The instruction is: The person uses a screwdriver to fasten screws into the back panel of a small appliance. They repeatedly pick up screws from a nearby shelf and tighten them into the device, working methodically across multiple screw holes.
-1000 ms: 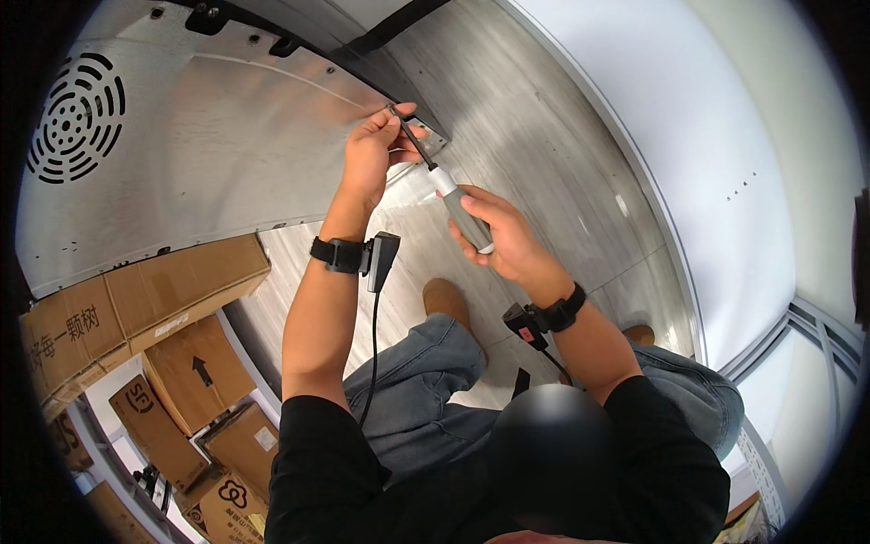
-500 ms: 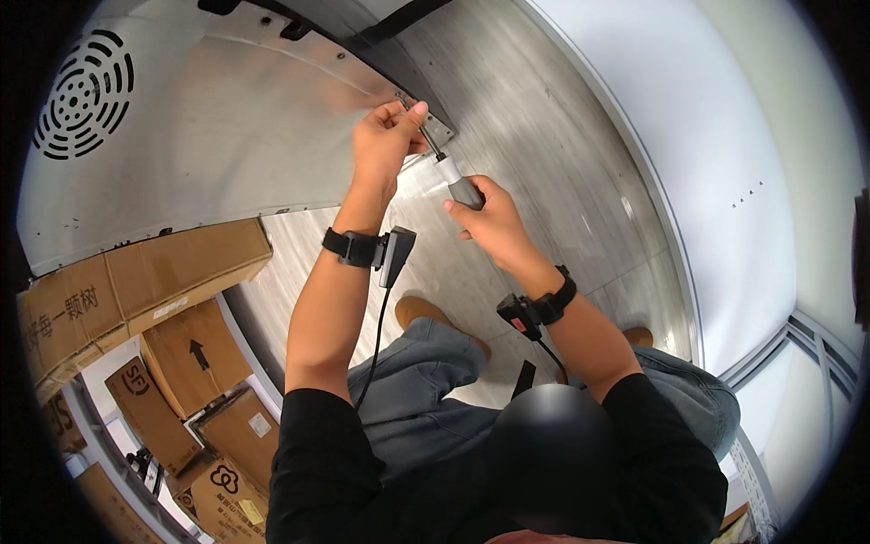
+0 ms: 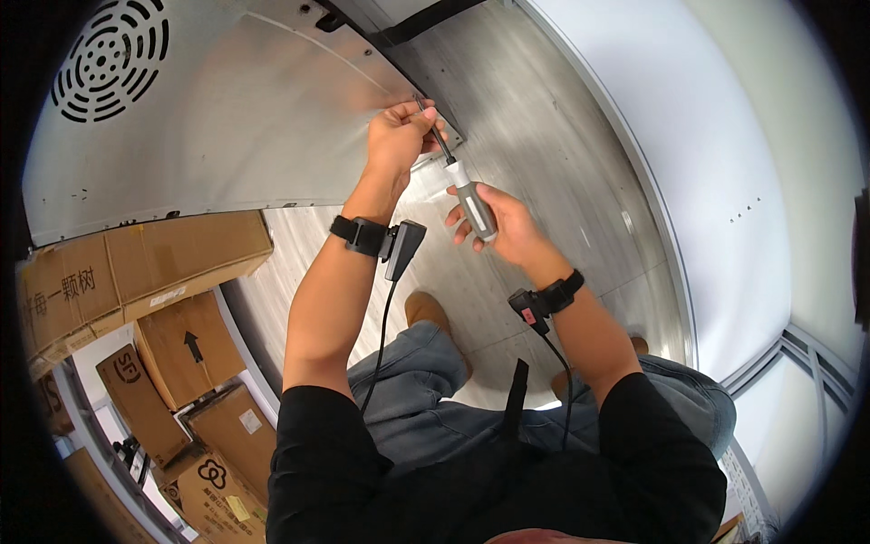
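My right hand [image 3: 497, 218] grips the grey and white handle of a screwdriver [image 3: 464, 192]. Its dark shaft runs up and left to the lower right corner of a large grey metal panel [image 3: 227, 118]. My left hand [image 3: 399, 136] pinches the shaft near its tip, right at that corner of the panel. Both wrists wear black straps with small black devices and cables.
A round perforated vent [image 3: 109, 59] sits in the panel's upper left. Several cardboard boxes [image 3: 136, 272] stand at the left under the panel. A grey wood-look floor [image 3: 544, 136] runs to a white wall [image 3: 707, 118] on the right. My knees in jeans [image 3: 426, 399] are below.
Both hands and the screwdriver have shifted slightly upward in the picture toward the panel's corner, and the view has tilted. The left fingers now close around the shaft near its tip.
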Demonstrator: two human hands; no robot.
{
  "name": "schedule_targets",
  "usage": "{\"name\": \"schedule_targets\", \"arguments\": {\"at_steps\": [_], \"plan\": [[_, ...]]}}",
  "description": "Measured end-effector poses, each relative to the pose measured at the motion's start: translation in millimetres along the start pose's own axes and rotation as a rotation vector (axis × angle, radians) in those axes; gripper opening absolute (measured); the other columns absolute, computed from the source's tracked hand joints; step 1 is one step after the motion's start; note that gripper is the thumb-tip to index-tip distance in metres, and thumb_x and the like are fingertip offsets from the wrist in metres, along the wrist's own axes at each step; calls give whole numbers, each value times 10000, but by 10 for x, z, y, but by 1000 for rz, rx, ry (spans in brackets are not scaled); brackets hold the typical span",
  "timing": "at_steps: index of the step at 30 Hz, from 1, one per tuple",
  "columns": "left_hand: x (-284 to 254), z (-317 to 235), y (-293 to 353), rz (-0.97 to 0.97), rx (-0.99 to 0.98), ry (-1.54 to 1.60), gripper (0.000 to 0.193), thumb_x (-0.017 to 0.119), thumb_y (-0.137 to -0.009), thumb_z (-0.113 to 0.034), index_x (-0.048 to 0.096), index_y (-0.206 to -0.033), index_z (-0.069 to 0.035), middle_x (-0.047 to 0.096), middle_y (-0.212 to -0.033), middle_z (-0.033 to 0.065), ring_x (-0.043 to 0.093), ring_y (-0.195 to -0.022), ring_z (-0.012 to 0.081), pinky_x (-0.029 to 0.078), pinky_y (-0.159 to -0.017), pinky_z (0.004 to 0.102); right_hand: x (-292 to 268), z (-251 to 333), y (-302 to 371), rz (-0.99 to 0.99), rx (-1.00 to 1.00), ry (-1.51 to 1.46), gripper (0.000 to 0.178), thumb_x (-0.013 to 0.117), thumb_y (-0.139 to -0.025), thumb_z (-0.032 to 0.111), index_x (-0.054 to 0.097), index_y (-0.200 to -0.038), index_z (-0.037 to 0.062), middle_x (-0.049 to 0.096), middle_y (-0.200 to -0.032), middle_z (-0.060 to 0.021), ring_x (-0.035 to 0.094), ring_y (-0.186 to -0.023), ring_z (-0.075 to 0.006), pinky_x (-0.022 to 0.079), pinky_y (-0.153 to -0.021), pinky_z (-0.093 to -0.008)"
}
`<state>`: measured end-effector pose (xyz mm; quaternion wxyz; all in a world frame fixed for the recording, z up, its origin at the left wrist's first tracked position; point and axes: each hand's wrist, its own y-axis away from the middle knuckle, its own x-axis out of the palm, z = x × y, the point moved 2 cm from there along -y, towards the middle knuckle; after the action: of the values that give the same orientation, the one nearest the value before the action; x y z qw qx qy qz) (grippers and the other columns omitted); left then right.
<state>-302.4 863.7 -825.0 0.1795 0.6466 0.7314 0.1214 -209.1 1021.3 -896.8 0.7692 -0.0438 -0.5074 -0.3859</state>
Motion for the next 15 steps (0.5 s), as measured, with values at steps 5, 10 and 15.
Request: {"name": "schedule_targets", "arguments": {"at_steps": [5,10,15], "plan": [[-49,105,-19,-7,18,64,162,539,-930,-107,564,-1044,5,657,-823,73,637,-658,149,512,-613,260,-34,-43,-8,-94,7,99,374,457,-935,317,493,-1202,57,618,-967,-77,613,-849,-168,522,-675,-341],[8,85,27,-48,36,-42,186,605,-902,-162,582,-1019,-19,639,-832,49,637,-692,141,528,-636,261,31,-75,-28,-313,-97,272,354,576,-895,220,486,-1185,38,587,-935,-56,584,-823,-143,534,-713,-357],[61,119,28,-100,91,-122,208,684,-845,-137,599,-991,-17,605,-756,23,623,-645,132,524,-572,245,-25,-177,-143,-457,-314,718,418,677,-828,183,471,-1151,16,570,-902,-64,564,-779,-145,522,-676,-344]]}}
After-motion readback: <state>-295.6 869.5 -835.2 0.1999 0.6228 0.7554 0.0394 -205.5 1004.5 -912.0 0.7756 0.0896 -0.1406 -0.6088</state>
